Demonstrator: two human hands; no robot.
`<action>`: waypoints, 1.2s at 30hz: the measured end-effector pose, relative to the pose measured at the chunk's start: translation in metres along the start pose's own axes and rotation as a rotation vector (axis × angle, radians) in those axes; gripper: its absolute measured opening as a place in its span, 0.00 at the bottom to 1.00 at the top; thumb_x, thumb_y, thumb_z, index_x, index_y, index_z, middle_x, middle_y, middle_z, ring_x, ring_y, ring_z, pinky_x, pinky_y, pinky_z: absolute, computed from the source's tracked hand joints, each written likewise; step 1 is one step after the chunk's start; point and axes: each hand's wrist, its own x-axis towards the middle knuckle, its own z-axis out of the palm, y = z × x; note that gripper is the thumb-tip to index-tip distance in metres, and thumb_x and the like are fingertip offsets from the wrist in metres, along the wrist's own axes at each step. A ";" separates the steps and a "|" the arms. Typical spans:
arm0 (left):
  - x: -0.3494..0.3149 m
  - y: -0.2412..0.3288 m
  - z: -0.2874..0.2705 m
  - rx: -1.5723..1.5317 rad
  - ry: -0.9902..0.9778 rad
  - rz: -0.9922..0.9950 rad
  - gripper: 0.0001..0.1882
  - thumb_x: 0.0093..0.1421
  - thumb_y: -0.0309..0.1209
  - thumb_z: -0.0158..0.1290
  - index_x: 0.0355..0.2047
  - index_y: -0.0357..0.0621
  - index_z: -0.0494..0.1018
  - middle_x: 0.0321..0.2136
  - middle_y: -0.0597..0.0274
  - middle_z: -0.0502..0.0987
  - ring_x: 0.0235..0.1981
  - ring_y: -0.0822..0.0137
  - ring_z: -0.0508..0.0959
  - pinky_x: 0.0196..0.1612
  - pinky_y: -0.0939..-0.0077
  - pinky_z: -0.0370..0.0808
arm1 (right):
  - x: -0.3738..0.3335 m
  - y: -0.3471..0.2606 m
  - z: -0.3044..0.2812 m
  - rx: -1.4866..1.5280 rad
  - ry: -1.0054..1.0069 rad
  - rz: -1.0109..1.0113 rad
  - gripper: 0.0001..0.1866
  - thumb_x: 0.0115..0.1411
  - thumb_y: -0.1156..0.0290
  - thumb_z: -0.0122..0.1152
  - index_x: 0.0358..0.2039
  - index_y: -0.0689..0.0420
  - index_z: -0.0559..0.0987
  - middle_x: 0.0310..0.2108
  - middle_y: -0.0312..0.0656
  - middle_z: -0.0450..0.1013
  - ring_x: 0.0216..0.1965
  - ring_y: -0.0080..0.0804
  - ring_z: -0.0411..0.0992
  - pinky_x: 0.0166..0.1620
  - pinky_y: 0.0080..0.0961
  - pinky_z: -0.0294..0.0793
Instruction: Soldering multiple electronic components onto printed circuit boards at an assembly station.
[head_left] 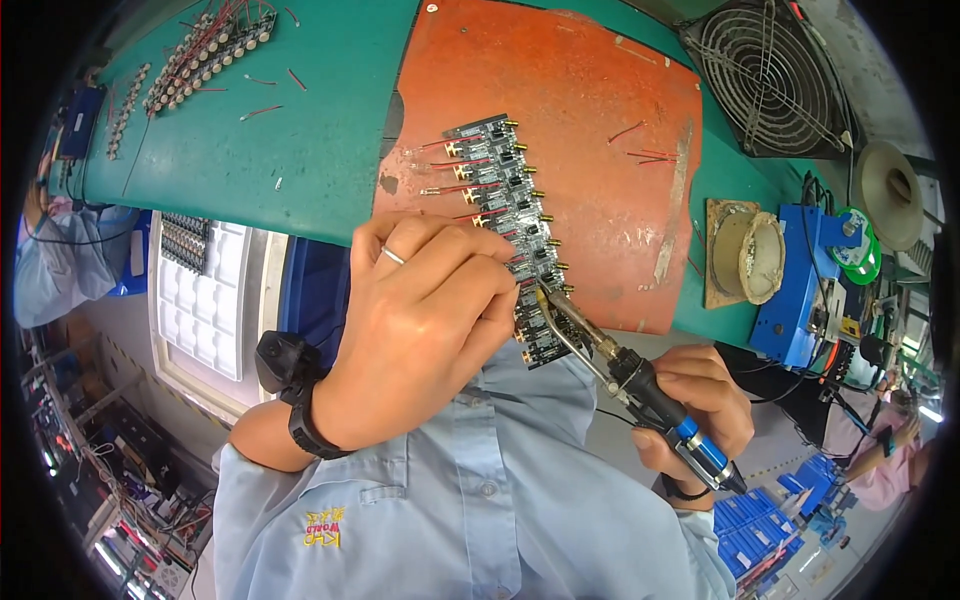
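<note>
A row of joined black circuit boards runs down the orange mat, with gold-coloured connectors along its right edge. Short red and black wires stick out to the left from the upper boards. My left hand lies over the row's left side, fingers and thumb pinched together at the lower boards. Whatever they pinch is hidden by the fingers. My right hand is wrapped around a soldering iron with a black and blue handle and a thin metal tube alongside. Its tip meets the boards just right of my left fingertips.
Loose red wires lie on the orange mat. Wired small boards sit far left on the green table. At right stand a round tub, a blue device, a solder spool and a fan. White trays are at left.
</note>
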 end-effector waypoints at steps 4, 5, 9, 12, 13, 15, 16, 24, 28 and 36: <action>0.000 -0.001 0.000 -0.006 -0.011 0.002 0.07 0.45 0.24 0.60 0.25 0.43 0.72 0.35 0.66 0.76 0.40 0.63 0.73 0.43 0.65 0.62 | 0.002 0.001 0.000 0.000 -0.017 0.008 0.24 0.44 0.60 0.75 0.34 0.65 0.75 0.28 0.47 0.75 0.32 0.43 0.74 0.37 0.36 0.73; 0.000 -0.001 0.000 -0.006 -0.016 0.005 0.07 0.45 0.24 0.60 0.25 0.43 0.72 0.35 0.66 0.76 0.40 0.63 0.73 0.44 0.65 0.62 | 0.002 0.001 0.000 0.001 -0.018 0.009 0.24 0.44 0.60 0.75 0.34 0.65 0.75 0.28 0.47 0.75 0.32 0.43 0.74 0.37 0.36 0.73; 0.003 0.001 -0.004 0.006 -0.045 0.009 0.07 0.45 0.24 0.59 0.26 0.43 0.73 0.34 0.65 0.76 0.40 0.62 0.73 0.45 0.64 0.63 | 0.006 -0.004 -0.004 -0.028 -0.056 -0.002 0.25 0.44 0.61 0.75 0.35 0.65 0.76 0.29 0.49 0.75 0.32 0.44 0.75 0.37 0.36 0.74; 0.005 0.004 -0.005 0.007 -0.043 -0.012 0.08 0.44 0.22 0.60 0.25 0.43 0.73 0.34 0.66 0.77 0.38 0.61 0.72 0.46 0.66 0.64 | 0.011 -0.010 -0.006 -0.094 -0.123 -0.030 0.25 0.43 0.62 0.75 0.35 0.66 0.76 0.30 0.50 0.75 0.33 0.44 0.75 0.37 0.36 0.74; 0.005 0.005 -0.004 0.007 -0.041 -0.023 0.08 0.43 0.21 0.60 0.24 0.43 0.73 0.34 0.66 0.77 0.37 0.60 0.72 0.46 0.66 0.65 | 0.011 -0.011 -0.007 -0.095 -0.122 -0.029 0.25 0.43 0.62 0.75 0.35 0.66 0.76 0.30 0.50 0.75 0.33 0.44 0.75 0.37 0.36 0.74; 0.005 0.006 -0.004 0.005 -0.042 -0.022 0.08 0.43 0.21 0.60 0.24 0.43 0.73 0.34 0.66 0.77 0.36 0.60 0.72 0.46 0.66 0.65 | 0.010 -0.012 -0.008 -0.101 -0.137 -0.025 0.26 0.44 0.59 0.75 0.35 0.66 0.75 0.29 0.51 0.75 0.32 0.44 0.74 0.37 0.37 0.73; 0.005 0.006 -0.004 0.008 -0.042 -0.024 0.08 0.42 0.21 0.60 0.24 0.43 0.73 0.34 0.66 0.77 0.36 0.60 0.72 0.46 0.66 0.65 | 0.011 -0.011 -0.008 -0.100 -0.145 -0.026 0.26 0.44 0.58 0.75 0.35 0.66 0.75 0.29 0.51 0.75 0.32 0.45 0.74 0.37 0.37 0.73; 0.004 0.002 -0.005 0.015 -0.061 0.015 0.08 0.45 0.23 0.60 0.27 0.42 0.73 0.33 0.65 0.74 0.40 0.61 0.72 0.46 0.63 0.64 | -0.002 -0.001 -0.019 -0.008 0.046 -0.088 0.30 0.42 0.61 0.77 0.38 0.67 0.74 0.33 0.55 0.74 0.33 0.47 0.74 0.36 0.36 0.75; 0.006 0.001 -0.005 -0.002 -0.066 0.018 0.08 0.46 0.24 0.60 0.28 0.43 0.73 0.33 0.65 0.74 0.40 0.62 0.72 0.47 0.64 0.64 | -0.004 0.003 -0.013 0.015 0.119 -0.067 0.29 0.43 0.59 0.76 0.38 0.67 0.73 0.33 0.54 0.74 0.33 0.45 0.73 0.37 0.35 0.73; 0.008 -0.015 -0.007 -0.053 -0.036 0.092 0.12 0.46 0.26 0.63 0.32 0.45 0.75 0.36 0.67 0.75 0.39 0.62 0.72 0.48 0.65 0.62 | -0.001 0.005 0.009 0.139 0.355 0.086 0.30 0.48 0.55 0.72 0.39 0.66 0.72 0.34 0.51 0.72 0.36 0.39 0.70 0.41 0.33 0.69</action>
